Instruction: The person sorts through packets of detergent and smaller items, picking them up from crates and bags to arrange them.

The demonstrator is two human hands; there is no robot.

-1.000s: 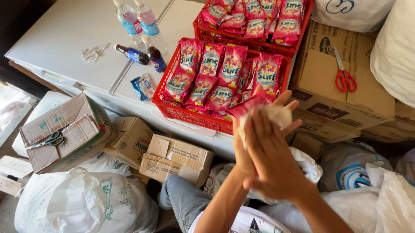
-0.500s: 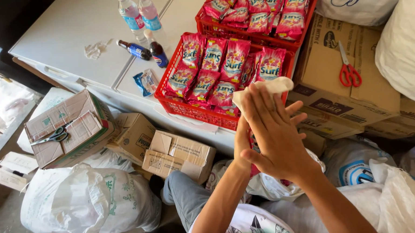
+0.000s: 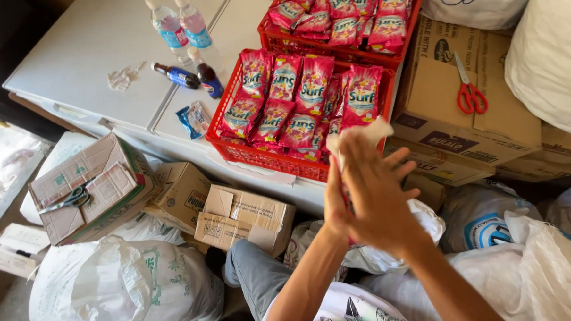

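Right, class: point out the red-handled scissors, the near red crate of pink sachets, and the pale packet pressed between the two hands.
Red-handled scissors (image 3: 469,94), head view, on the red handles.
Near red crate (image 3: 260,158), head view, on its front wall.
Pale packet (image 3: 369,134), head view, on the top edge showing above the fingers.

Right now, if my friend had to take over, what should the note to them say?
Left hand and right hand: pressed flat together, palm to palm, with a pale sheet and a pink sachet squeezed between them; only the sheet's top edge sticks out.
Things: two red crates on the white top, both full of pink sachets.
Done: crates look filled.
Left: the piece in the hands is not yet put anywhere.
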